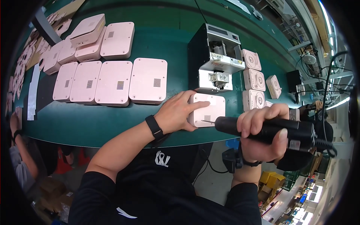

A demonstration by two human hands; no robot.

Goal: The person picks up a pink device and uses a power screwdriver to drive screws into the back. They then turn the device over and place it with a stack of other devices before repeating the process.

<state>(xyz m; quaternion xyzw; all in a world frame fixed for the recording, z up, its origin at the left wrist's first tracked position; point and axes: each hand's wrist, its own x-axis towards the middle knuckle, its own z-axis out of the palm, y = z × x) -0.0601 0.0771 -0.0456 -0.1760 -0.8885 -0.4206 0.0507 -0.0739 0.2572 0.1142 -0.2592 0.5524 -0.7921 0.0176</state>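
- Pink plastic box (216, 107) under work: lying flat on the green bench (123, 125), near edge, just near side of the machine (227, 60). Vent slots sit toward its near side, corner holes in the top.
- Left hand (176, 110): clamped on the box's left end, fingers spread. Thumb at the near corner, one finger at the far corner, index laid on the top face. Black wristband (154, 126) on that wrist.
- Right hand (255, 148): fingers and thumb wrapped tight round a black screwdriver (268, 135), held near-level, pointing left. Coiled cord (325, 143) off its right end.
- Metal bit (209, 121) reaches over the box's near side by the slots. I can't tell from my feed whether its tip touches.
- To the left I have a row of four boxes (113, 82) standing side by side, more piled boxes (117, 40) on the far side of them.
- Right of the machine: a column of smaller cases (254, 80) with round details, plus one case (274, 86) set apart to their right.
- Far left: loose pink parts (17, 71), white strip (33, 93), another person's forearm (26, 152) at the bench edge.
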